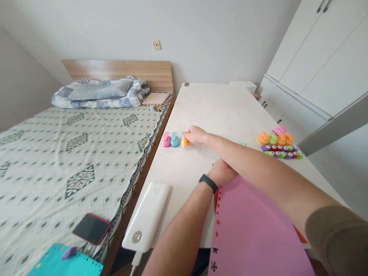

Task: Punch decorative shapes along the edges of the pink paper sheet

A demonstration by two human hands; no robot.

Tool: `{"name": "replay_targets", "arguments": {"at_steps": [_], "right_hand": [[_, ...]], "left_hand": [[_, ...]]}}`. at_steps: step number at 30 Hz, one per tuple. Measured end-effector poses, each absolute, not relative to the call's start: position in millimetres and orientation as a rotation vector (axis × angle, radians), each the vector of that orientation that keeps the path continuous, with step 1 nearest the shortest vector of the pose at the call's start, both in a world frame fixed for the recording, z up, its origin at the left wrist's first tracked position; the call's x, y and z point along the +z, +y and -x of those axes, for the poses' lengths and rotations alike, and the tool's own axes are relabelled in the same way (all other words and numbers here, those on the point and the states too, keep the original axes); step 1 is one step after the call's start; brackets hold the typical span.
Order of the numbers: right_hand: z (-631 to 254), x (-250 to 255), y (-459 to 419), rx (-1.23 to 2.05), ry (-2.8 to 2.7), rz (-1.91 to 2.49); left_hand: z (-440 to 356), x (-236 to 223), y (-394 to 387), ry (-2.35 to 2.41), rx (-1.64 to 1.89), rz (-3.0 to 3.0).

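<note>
My right hand [196, 135] reaches across my left arm, its fingers closed on a small yellow-orange craft punch [185, 142] on the white table. To the left of that punch stand a blue craft punch [174, 140] and a pink craft punch [166, 140]. My left hand [222, 172], with a dark band on the wrist, is at the far edge of a pink sheet of paper [253, 230] and appears to grip it; my right forearm hides part of its fingers. Small punched shapes run along the sheet's left edge, and orange-red paper shows beneath it.
Several colourful punches [280, 140] stand in rows at the table's right side. A white power bank [147, 214] with a cable lies near the table's [209, 103] left edge. On the bed [109, 153] are a phone [92, 229] and a turquoise sheet [66, 264].
</note>
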State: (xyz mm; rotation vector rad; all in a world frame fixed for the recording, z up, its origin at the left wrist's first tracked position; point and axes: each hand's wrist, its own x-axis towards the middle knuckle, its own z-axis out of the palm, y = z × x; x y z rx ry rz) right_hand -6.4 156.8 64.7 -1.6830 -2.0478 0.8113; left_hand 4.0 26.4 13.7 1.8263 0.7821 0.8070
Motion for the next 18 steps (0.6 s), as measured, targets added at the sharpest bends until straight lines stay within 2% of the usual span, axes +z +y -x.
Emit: {"name": "replay_targets", "arguments": {"at_steps": [7,18], "right_hand": [[31.5,51.3,174.2,0.841,-2.073,1.738],[16.4,54.2,175.7,0.730,-1.990,1.796]], "left_hand": [[-10.4,7.1,33.1,0.789,0.770,-1.845],[-7.1,13.0,32.0,0.839,0.732,-1.802]]}}
